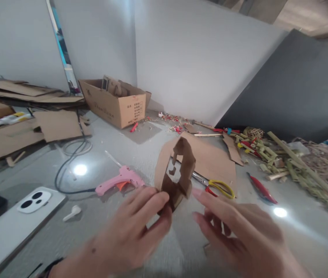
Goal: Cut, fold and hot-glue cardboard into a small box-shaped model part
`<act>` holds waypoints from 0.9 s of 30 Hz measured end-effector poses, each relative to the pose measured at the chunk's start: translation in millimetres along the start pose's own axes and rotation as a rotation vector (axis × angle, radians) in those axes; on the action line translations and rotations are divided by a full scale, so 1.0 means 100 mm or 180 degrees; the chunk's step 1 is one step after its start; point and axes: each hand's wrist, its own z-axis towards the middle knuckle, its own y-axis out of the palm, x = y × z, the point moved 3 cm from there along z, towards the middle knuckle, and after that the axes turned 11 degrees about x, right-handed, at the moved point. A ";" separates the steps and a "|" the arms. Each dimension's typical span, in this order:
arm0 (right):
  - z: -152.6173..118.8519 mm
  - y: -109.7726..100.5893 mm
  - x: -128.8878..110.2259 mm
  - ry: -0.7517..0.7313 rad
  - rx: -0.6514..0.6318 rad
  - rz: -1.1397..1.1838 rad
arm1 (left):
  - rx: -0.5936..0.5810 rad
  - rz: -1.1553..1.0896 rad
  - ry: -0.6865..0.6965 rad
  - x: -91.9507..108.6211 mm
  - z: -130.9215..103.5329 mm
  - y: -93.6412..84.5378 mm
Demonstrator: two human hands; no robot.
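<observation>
A curved brown cardboard piece [187,166] with cut-out openings stands up in the middle, its lower left edge pinched by my left hand [140,224]. My right hand [236,227] is just to the right of it, fingers apart and holding nothing. Behind the piece lies a flat cardboard sheet [210,154]. Scissors with yellow and red handles [221,188] rest on that sheet's front edge. To the left, a pink glue gun [121,179] lies on the grey surface with its cable trailing left.
An open cardboard box [120,106] stands at the back left. Cardboard scraps [59,125], a white phone [16,231] and an earbud [72,213] are at the left. A red knife [262,188] and plant stalks [299,170] lie at the right.
</observation>
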 end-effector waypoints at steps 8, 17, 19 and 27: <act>0.02 0.16 -0.01 -0.0184 -0.0470 -0.0221 | -0.0284 0.0006 0.0194 0.15 0.00 -0.02; -0.02 0.29 -0.01 -0.0109 -0.0563 -0.0379 | -0.0368 0.0102 0.0272 0.21 0.00 -0.04; -0.04 0.34 -0.01 0.0080 -0.0593 -0.0279 | -0.0394 0.0107 0.0414 0.21 0.02 -0.05; -0.08 0.44 0.01 0.0758 -0.0413 0.0173 | -0.0364 0.0045 0.0275 0.19 -0.02 -0.01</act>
